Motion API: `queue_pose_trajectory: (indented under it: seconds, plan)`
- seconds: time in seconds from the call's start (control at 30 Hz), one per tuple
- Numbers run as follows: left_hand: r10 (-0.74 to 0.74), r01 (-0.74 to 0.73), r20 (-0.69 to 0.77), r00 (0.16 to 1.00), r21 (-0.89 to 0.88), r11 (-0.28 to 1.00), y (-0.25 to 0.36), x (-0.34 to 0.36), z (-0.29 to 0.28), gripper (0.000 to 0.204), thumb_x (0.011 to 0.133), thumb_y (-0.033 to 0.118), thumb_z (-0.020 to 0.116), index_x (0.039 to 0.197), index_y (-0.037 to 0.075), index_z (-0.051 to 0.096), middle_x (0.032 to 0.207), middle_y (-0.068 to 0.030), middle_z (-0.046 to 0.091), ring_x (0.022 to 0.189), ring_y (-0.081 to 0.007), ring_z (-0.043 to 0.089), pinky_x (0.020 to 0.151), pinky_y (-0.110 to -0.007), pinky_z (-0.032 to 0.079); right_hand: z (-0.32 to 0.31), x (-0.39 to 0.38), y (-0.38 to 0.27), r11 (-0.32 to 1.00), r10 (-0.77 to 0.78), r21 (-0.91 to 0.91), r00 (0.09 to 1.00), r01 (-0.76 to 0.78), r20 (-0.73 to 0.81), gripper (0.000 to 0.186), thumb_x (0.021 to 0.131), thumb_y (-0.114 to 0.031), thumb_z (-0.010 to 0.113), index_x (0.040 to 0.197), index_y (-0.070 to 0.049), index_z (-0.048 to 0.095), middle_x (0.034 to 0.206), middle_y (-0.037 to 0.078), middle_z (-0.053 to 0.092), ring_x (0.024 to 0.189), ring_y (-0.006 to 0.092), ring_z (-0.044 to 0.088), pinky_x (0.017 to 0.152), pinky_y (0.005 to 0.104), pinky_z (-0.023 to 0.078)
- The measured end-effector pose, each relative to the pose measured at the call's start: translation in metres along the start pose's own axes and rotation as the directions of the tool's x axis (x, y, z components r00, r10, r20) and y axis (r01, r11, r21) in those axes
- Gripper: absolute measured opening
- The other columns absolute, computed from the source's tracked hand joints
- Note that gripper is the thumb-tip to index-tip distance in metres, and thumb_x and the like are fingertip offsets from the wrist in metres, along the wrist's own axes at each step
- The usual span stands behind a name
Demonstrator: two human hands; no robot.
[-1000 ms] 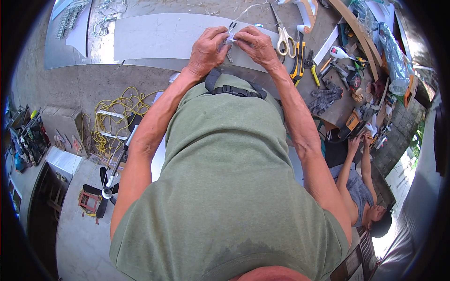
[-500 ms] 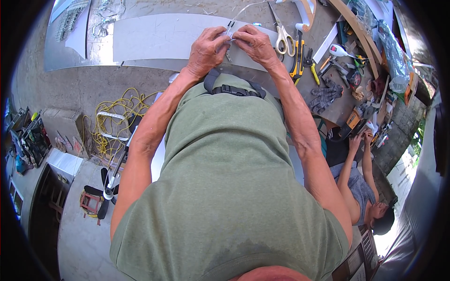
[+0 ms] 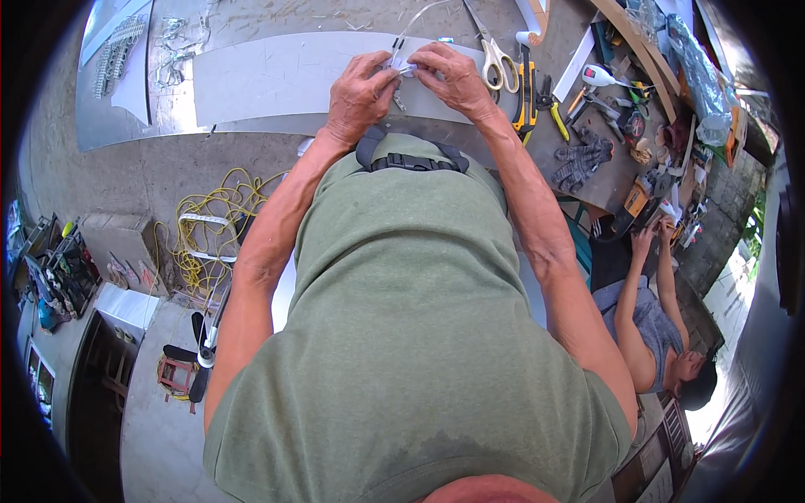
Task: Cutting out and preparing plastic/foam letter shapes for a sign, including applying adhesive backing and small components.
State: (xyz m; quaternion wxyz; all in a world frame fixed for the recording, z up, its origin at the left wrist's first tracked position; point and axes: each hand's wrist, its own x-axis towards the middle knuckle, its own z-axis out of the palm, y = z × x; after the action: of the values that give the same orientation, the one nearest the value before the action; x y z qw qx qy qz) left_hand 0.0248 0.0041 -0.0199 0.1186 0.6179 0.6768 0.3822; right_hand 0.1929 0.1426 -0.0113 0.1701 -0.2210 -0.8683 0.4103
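Over a long pale sheet (image 3: 268,80) on the table, my two hands work close together. My left hand (image 3: 359,96) is closed, thumb and fingertips pinching a small whitish strip (image 3: 406,70). Opposite it, my right hand (image 3: 457,80) pinches at the same strip, its fingers partly hiding the piece. A thin white wire-like length (image 3: 416,18) with a dark section runs up from the fingertips toward the far edge. Scissors with cream handles (image 3: 501,69) lie just right of my right hand, beside a yellow and black utility knife (image 3: 526,96).
Pliers with yellow handles (image 3: 558,117), grey gloves (image 3: 580,159) and a white glue gun (image 3: 598,76) lie on the right. Bundled metal pieces (image 3: 122,54) sit far left. A yellow cord (image 3: 197,251) is heaped at left. Another person (image 3: 654,323) works at the right.
The whole view has shifted slightly, so the table appears lower. My fingertips are a little farther apart, and both hands still pinch the small strip.
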Motion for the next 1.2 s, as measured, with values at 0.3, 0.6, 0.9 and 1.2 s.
queue_pose_trajectory:
  seconds: [0.3,0.6,0.9,1.2]
  plan:
    - [-0.011,0.011,0.001,1.000,-0.005,1.000,0.0007,0.0003,0.0004,0.023,0.077,0.010,0.081,0.100,0.009,0.077,0.118,-0.0089,0.069,0.106,-0.0292,0.066,0.088,-0.038,0.056,-0.0012,0.0031,-0.0010,1.000,-0.025,-0.005,1.000,0.025,0.014,0.019,0.088,-0.006,0.075,0.107,-0.006,0.073,0.098,0.008,0.069,0.083,0.0255,0.069,0.074,0.0344,0.056]
    - [-0.001,0.001,0.011,1.000,0.009,1.000,-0.0005,0.0003,0.0002,0.023,0.078,0.010,0.081,0.100,0.010,0.077,0.118,-0.0080,0.069,0.107,-0.0286,0.066,0.089,-0.037,0.056,-0.0002,0.0050,0.0042,0.996,-0.082,-0.034,0.996,0.083,0.030,0.016,0.089,-0.006,0.072,0.106,-0.004,0.072,0.099,0.009,0.067,0.084,0.0276,0.068,0.075,0.0363,0.056]
    - [0.001,-0.002,0.032,0.999,0.030,1.000,-0.0013,-0.0007,0.0010,0.024,0.079,0.012,0.080,0.103,0.012,0.077,0.119,-0.0080,0.069,0.110,-0.0287,0.066,0.090,-0.037,0.055,0.0006,0.0047,0.0057,0.994,-0.093,-0.052,0.994,0.095,0.051,0.016,0.090,-0.004,0.070,0.106,-0.003,0.069,0.102,0.011,0.066,0.087,0.0306,0.068,0.078,0.0394,0.055]
    - [0.032,-0.039,0.066,0.997,0.105,0.994,0.0011,0.0001,0.0022,0.022,0.080,0.014,0.079,0.102,0.013,0.076,0.119,-0.0056,0.068,0.111,-0.0279,0.064,0.089,-0.037,0.056,0.0019,0.0042,0.0057,0.989,-0.110,-0.095,0.993,0.114,0.042,0.015,0.090,-0.004,0.070,0.105,-0.001,0.069,0.100,0.012,0.066,0.087,0.0314,0.068,0.078,0.0388,0.055]
